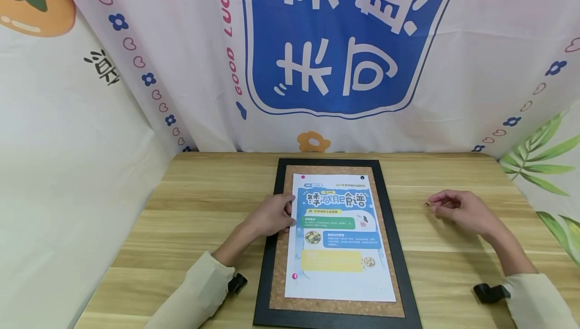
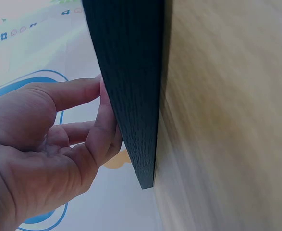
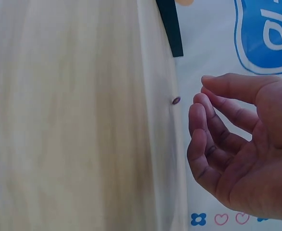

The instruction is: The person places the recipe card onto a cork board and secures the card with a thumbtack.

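A printed sheet (image 1: 342, 286) with blue, green and yellow panels lies on a cork board (image 1: 278, 288) in a black frame (image 1: 265, 278). Along the sheet's left edge rests my left hand (image 1: 272, 214), its thumb and bent fingers touching the paper. In the left wrist view, the frame's side hides the fingertips. To the right of the board, my right hand (image 1: 464, 211) hovers by a small dark tack (image 1: 427, 204) on the tabletop. The right wrist view shows its loosely bent fingers (image 3: 198, 115) apart from the tack, with nothing between them.
Pink pins mark the sheet's upper left (image 1: 303, 177) and lower left (image 1: 294, 276); a black pin (image 1: 362, 177) sits at the upper right. The wooden table (image 1: 181, 228) ends at a printed curtain (image 1: 199, 67) behind. A small black device is strapped to each wrist.
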Action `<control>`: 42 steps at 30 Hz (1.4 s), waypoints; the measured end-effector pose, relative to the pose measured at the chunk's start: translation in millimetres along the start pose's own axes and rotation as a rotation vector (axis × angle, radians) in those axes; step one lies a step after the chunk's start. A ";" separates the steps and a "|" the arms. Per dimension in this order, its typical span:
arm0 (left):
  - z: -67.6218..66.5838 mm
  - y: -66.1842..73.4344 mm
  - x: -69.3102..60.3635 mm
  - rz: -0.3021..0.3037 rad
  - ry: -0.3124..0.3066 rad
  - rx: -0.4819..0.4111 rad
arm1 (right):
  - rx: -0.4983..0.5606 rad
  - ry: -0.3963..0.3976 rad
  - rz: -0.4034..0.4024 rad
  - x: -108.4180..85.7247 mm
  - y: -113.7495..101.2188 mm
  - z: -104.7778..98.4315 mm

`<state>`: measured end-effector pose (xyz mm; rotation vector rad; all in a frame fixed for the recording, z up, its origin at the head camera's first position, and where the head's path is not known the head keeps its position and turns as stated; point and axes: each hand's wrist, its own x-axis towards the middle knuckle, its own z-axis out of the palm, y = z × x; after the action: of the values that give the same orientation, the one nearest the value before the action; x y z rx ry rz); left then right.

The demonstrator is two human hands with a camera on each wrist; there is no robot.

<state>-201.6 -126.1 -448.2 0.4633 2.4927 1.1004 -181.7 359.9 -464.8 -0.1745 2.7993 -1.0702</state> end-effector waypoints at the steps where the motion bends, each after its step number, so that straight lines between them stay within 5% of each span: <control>1: 0.0 0.0 0.1 -0.001 0.002 0.000 | 0.001 -0.002 0.004 0.8 1.8 -0.7; 23: -0.7 0.1 0.3 0.022 -0.010 0.039 | 0.031 -0.118 -0.005 22.5 18.0 -11.9; 42: -0.8 -0.9 0.0 0.028 -0.001 0.042 | -0.084 -0.127 -0.103 38.0 17.1 -10.6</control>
<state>-202.1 -127.2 -448.4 0.5126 2.5202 1.0598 -221.9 373.5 -471.8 -0.3861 2.7483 -0.9276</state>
